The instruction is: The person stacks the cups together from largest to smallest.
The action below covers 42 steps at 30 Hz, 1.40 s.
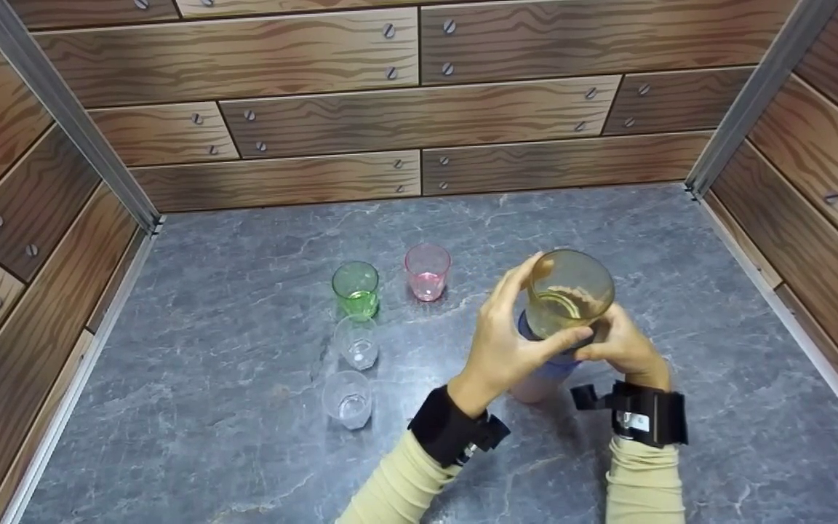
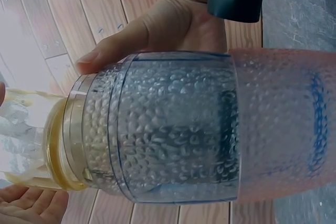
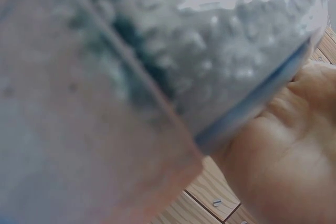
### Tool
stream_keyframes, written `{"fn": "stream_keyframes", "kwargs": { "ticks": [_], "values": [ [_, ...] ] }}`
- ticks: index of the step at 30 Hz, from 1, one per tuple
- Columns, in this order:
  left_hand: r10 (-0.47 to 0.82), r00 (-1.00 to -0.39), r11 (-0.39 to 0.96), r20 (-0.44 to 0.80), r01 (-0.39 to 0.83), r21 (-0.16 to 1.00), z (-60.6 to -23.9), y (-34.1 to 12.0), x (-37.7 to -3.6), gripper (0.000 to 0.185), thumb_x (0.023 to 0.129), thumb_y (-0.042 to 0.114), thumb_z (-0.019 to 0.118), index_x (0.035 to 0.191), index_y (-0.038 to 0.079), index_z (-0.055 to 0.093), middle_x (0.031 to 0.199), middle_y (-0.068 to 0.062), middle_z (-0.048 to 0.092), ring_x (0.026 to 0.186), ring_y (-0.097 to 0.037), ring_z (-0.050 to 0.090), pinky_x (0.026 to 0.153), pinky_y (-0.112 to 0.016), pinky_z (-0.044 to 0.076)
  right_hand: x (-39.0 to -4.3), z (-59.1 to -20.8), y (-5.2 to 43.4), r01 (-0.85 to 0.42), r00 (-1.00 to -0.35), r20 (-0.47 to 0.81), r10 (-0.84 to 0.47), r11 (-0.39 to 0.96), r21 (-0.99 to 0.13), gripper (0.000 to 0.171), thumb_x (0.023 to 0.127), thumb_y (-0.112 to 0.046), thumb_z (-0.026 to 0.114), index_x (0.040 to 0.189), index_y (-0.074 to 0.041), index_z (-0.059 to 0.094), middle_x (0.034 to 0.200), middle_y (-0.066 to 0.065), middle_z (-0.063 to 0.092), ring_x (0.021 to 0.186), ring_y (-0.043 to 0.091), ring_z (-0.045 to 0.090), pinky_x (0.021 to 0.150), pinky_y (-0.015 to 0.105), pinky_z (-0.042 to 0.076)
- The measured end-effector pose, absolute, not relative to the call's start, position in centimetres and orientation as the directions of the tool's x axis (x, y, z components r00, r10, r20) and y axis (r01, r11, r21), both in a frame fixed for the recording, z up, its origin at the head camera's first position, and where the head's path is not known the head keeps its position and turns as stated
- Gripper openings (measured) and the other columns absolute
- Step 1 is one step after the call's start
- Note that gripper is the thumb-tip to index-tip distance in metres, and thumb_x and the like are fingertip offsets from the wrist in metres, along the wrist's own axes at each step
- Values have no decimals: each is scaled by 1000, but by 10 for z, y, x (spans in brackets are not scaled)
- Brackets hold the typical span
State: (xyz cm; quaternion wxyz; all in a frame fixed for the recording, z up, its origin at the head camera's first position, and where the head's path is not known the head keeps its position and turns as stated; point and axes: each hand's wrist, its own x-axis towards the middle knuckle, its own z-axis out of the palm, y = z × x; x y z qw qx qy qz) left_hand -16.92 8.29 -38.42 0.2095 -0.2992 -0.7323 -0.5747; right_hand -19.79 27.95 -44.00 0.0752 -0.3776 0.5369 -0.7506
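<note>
A stack of nested textured cups is held between both hands at the middle right of the table. An amber cup (image 1: 570,291) sits on top, a blue cup (image 2: 173,129) is under it, and a pink cup (image 1: 535,387) is at the bottom. My left hand (image 1: 510,331) grips the amber cup's side, thumb in front and fingers behind. My right hand (image 1: 619,342) grips the blue cup from the right. I cannot tell whether the stack's base touches the table. In the right wrist view the stack (image 3: 105,103) is a close blur.
On the grey marble tabletop (image 1: 244,451), left of the hands, stand a green cup (image 1: 355,289), a pink cup (image 1: 427,271) and two clear cups (image 1: 357,342) (image 1: 348,398). Wood-patterned walls (image 1: 419,109) close off the back and both sides.
</note>
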Motion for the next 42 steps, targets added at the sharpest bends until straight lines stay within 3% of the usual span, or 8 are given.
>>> {"fn": "stream_keyframes", "kwargs": {
  "ticks": [18,42],
  "values": [
    [223,-743,164,631,666,727,-388,88,-170,86,68,30,81,138,7,37,131,-6,56,124,-17,51,106,-25,43,-197,-439,282,-305,-753,437,-493,-327,-894,69,71,-5,77,132,-10,45,128,-2,59,116,9,57,100,19,47],
    [265,-760,259,593,648,716,-402,89,-173,84,69,37,79,136,4,41,135,-10,52,123,-18,52,107,-28,42,-200,-441,283,-314,-735,438,-517,-313,-896,67,73,-11,77,133,-10,46,131,-2,58,117,9,57,101,20,47]
  ]
}}
